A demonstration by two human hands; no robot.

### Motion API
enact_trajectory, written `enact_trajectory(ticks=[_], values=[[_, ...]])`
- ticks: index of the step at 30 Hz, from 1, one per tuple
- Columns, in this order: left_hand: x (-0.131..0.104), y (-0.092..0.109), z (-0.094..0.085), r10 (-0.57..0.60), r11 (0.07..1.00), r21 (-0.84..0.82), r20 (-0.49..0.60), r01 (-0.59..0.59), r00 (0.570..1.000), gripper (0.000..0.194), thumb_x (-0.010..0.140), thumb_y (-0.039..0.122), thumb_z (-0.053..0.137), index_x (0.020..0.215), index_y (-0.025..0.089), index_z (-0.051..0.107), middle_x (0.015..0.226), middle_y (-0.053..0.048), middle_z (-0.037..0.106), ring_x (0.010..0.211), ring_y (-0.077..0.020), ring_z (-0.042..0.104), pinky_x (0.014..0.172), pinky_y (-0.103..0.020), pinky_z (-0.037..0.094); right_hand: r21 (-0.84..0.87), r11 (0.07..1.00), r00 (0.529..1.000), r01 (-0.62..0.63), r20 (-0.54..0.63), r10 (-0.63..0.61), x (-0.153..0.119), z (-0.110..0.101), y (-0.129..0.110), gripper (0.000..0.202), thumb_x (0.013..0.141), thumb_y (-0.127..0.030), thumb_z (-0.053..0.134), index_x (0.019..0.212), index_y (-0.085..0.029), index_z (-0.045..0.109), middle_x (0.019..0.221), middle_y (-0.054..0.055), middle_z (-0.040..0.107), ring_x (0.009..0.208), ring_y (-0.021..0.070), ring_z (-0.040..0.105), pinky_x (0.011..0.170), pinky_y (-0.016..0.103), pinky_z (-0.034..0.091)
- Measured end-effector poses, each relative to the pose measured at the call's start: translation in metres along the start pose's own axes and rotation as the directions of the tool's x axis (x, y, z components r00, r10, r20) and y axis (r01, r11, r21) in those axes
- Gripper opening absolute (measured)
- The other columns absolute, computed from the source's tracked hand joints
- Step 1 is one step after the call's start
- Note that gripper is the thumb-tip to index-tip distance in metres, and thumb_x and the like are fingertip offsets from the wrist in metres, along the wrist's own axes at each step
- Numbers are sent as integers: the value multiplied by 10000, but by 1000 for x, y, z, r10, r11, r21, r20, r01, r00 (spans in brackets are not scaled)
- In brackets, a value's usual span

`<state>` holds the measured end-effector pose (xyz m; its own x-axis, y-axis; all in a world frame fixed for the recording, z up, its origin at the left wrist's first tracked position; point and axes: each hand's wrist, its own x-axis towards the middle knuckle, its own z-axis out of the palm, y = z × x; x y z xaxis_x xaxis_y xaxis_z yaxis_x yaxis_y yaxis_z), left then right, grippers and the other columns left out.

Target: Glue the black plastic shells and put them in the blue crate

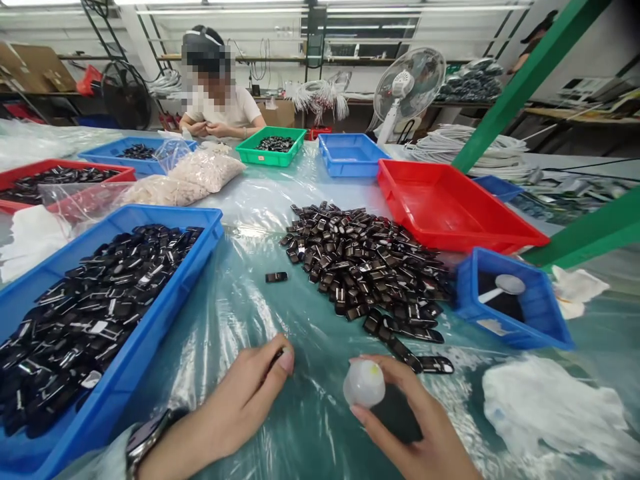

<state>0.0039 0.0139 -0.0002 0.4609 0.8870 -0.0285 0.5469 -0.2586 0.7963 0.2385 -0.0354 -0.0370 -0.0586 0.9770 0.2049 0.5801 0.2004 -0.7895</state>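
Pinching a small dark piece (276,358) between thumb and curled forefinger, the left hand (245,393) is closing tightly, with the piece lying inside the grip and only a sliver of it showing. The right hand (425,423) is curving its thumb and forefinger around a translucent white object (364,385), which is sitting at ten o'clock from the palm, fingertips pressing on its sides. The left fist is hiding most of its piece, and a dark rounded shape (399,413) is showing inside the right hand's curve; whether it is part of the white object I cannot tell. The picture's bottom edge is cutting off both forearms. A lone dark piece (277,277) is lying at twelve o'clock from the left fingertips, and a heap of dark pieces (360,260) is spreading at one o'clock, its stragglers trailing close to the right forefinger. A big blue tray (153,333), full of dark pieces, is standing at ten o'clock from the left hand. From the right hand, a red tray (450,200) is resting at one o'clock, a small blue bin (530,337) holding a white spoon (510,285) at two, and a crumpled white cloth (550,403) at three. A green post (530,87) is slanting across the upper right, blocking part of the background.
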Motion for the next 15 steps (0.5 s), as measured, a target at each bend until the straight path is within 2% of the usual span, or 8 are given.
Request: enact_trajectory(ticks=[4, 7, 11, 13, 15], values=[[0, -8, 7, 10, 1000, 0, 29, -10, 1000, 396, 998, 355, 286, 625, 226, 257, 516, 77, 213, 421, -112, 278, 452, -260, 206, 28, 999, 999, -17, -34, 18, -1, 1, -3, 342, 804, -241, 628, 1135, -280, 555, 1047, 35, 656, 913, 210, 650, 762, 296, 525], [0, -10, 11, 12, 1000, 18, 44, -13, 999, 434, 988, 357, 345, 594, 222, 225, 498, 82, 173, 402, -101, 251, 452, -266, 168, 75, 997, 999, -15, -36, 18, 0, -2, -11, 337, 819, -232, 608, 1147, -287, 551, 1047, 40, 645, 914, 207, 649, 756, 279, 541], [-4, -8, 9, 23, 999, 37, 86, -26, 996, 409, 968, 422, 414, 625, 216, 330, 511, 71, 280, 435, -114, 338, 464, -263, 199, 157, 987, 1000, 25, 11, -27, 3, -12, -22, 321, 870, -229, 552, 1180, -314, 551, 1142, 62, 623, 1008, 227, 640, 752, 282, 569], [-7, -5, 4, 27, 999, 31, 96, -30, 995, 339, 994, 413, 332, 737, 215, 428, 589, 39, 408, 508, -141, 425, 487, -263, 268, 169, 986, 999, 15, 40, -22, 2, -15, -22, 322, 877, -246, 554, 1191, -317, 562, 1152, 73, 633, 997, 238, 651, 717, 288, 583], [-10, -2, 0, 7, 1000, 22, 101, -9, 995, 298, 1019, 368, 231, 898, 222, 460, 742, -4, 517, 626, -168, 508, 547, -268, 361, 143, 989, 999, -25, 41, 19, -1, -16, -20, 321, 876, -295, 573, 1195, -318, 585, 1156, 74, 653, 1014, 254, 654, 741, 310, 588]])
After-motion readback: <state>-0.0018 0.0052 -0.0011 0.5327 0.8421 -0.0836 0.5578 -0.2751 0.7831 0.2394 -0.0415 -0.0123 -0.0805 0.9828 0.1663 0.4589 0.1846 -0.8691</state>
